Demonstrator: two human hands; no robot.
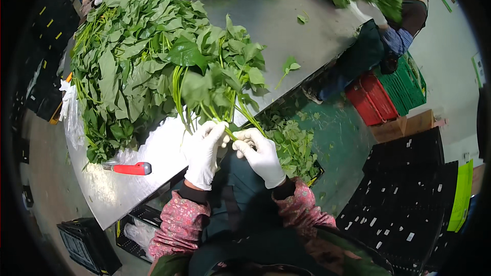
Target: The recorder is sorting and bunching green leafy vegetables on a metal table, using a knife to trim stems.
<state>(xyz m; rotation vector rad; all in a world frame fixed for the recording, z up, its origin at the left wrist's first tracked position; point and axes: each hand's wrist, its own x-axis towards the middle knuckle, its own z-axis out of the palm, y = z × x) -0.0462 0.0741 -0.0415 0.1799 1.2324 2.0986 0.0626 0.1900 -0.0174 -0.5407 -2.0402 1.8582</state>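
White gloves cover both my hands, which meet at the near edge of the metal table. My left hand (205, 148) is closed around the stems of some leafy greens (212, 92), whose leaves point away from me. Close beside it, my right hand (257, 154) pinches the stem ends of the same greens between thumb and fingers. A large heap of leafy greens (123, 66) covers the table to the left and ahead. A red-handled knife (132, 168) lies on the table left of my left hand.
Loose sprigs lie on the metal table (276, 25). A crate of leaves (294, 148) sits below its right edge. Red (372, 99) and green crates (401, 87), then stacked black crates (399, 189), stand to the right. A co-worker (404, 25) lifts greens at far right; another person is far left.
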